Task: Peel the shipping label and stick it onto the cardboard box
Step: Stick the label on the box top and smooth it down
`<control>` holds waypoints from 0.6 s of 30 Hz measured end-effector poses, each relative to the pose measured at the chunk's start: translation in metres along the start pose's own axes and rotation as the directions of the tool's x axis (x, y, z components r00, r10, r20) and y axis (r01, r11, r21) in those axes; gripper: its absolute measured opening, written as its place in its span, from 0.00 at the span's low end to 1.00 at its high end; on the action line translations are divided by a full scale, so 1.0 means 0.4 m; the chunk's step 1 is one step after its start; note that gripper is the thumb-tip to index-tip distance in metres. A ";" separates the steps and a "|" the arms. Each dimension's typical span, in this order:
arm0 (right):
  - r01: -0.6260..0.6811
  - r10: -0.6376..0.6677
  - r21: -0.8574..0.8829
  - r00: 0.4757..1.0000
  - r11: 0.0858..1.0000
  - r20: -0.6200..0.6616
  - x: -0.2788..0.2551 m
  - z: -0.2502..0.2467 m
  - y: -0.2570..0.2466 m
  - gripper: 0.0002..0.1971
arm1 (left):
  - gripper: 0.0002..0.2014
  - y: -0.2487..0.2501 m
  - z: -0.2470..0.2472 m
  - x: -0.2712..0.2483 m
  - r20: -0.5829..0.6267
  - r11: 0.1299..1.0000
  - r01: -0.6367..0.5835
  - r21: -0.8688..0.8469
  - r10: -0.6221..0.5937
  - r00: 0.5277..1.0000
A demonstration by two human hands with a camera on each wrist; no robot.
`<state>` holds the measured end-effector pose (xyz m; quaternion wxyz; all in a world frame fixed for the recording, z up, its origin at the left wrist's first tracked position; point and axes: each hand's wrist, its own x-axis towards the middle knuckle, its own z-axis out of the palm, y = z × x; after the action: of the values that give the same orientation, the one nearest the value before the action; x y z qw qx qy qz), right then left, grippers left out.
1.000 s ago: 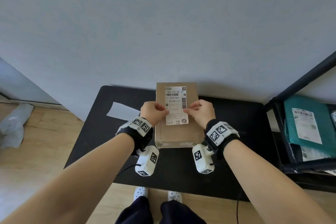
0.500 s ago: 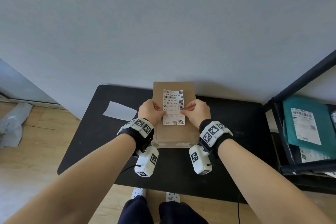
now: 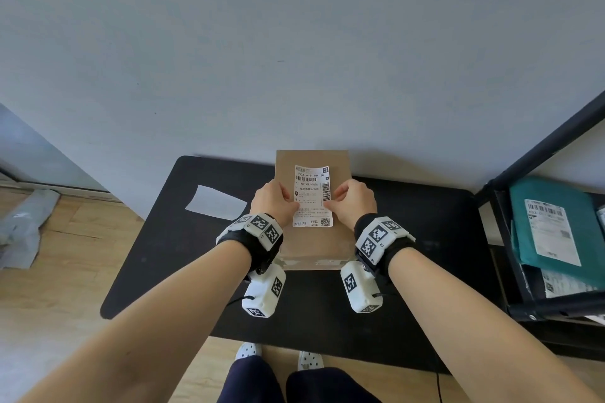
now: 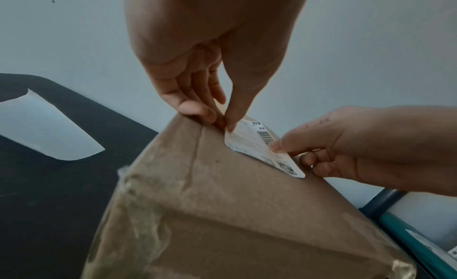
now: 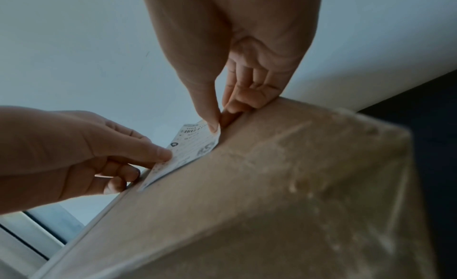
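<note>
A brown cardboard box (image 3: 312,250) lies flat on the black table (image 3: 183,255), against the wall. The white shipping label (image 3: 312,196) is held printed side up just over the box top. My left hand (image 3: 288,203) pinches its left edge, thumb on top. My right hand (image 3: 331,203) pinches the right edge the same way. In the left wrist view the left hand (image 4: 226,125) grips the label (image 4: 262,152) above the box (image 4: 222,205). The right wrist view shows the right hand (image 5: 217,125) on the tilted label (image 5: 190,150). Whether the label touches the cardboard I cannot tell.
A white backing sheet (image 3: 216,203) lies on the table left of the box. A dark metal shelf (image 3: 543,147) at the right holds a teal parcel (image 3: 553,222) with its own label. A grey bag (image 3: 23,226) lies on the wooden floor at the left.
Both hands keep their pinch on the label. The label has straightened and shifted slightly towards the middle of the box top.
</note>
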<state>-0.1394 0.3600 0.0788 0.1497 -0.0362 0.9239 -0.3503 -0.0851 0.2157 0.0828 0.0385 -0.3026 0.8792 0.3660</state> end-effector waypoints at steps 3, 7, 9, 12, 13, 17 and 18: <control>0.002 0.001 -0.096 1.000 0.995 0.024 0.006 -0.009 -0.004 0.13 | 0.10 -0.003 -0.007 0.003 0.020 1.000 0.000 0.007 0.000 1.000; 0.074 -0.065 -0.240 0.997 0.968 0.046 0.028 -0.045 -0.011 0.16 | 0.11 -0.032 -0.022 -0.002 -0.033 0.999 -0.049 0.009 0.049 0.998; 0.228 -0.204 -0.298 0.973 0.927 0.109 0.041 -0.058 -0.012 0.17 | 0.18 -0.052 -0.027 -0.009 -0.036 0.994 -0.099 0.037 0.100 0.994; 0.463 -0.338 -0.395 0.875 0.794 0.346 0.043 -0.052 -0.015 0.24 | 0.28 -0.076 -0.033 -0.019 0.044 0.988 -0.140 0.071 0.137 0.990; 0.503 -0.329 -0.421 0.846 0.755 0.420 0.041 -0.047 -0.015 0.26 | 0.30 -0.081 -0.034 -0.022 0.068 0.989 -0.136 0.061 0.132 0.989; 0.535 -0.244 -0.514 0.813 0.671 0.528 0.045 -0.034 -0.007 0.30 | 0.32 -0.085 -0.039 -0.030 0.129 0.995 -0.097 -0.001 0.097 0.987; 0.524 -0.232 -0.530 0.822 0.667 0.520 0.050 -0.038 -0.005 0.30 | 0.33 -0.085 -0.040 -0.029 0.140 0.996 -0.091 -0.014 0.092 0.986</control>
<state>-0.1632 0.3646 0.0860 0.2395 -0.3541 0.9039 -0.0140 -0.0539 0.1922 0.0767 0.0824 -0.2356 0.8858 0.3913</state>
